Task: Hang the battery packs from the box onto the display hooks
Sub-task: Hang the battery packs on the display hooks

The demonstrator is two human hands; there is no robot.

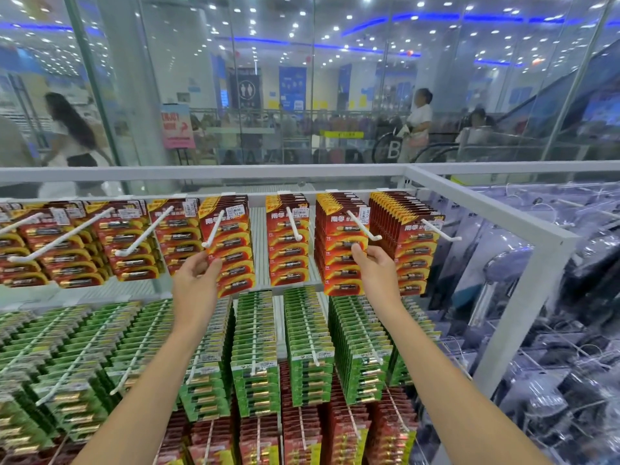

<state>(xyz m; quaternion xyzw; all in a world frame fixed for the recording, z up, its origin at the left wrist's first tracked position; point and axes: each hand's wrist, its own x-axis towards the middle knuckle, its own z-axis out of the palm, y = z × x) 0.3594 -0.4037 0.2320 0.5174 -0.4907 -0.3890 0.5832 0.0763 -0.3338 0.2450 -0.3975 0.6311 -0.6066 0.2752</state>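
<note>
Red battery packs hang in stacks on white hooks along the top row of the display. My left hand (196, 280) pinches the left edge of a stack of red battery packs (231, 243) that sits on a white hook (214, 228). My right hand (374, 268) grips the right edge of another stack of red packs (340, 250) on its own hook (365, 228). Both stacks hang tilted toward me. The box is not in view.
Green battery packs (255, 350) fill the middle rows below, and more red packs (295, 434) the bottom row. A white metal frame (523, 317) bounds the display on the right, with bagged items (577, 380) beyond. Behind glass, people walk in the mall.
</note>
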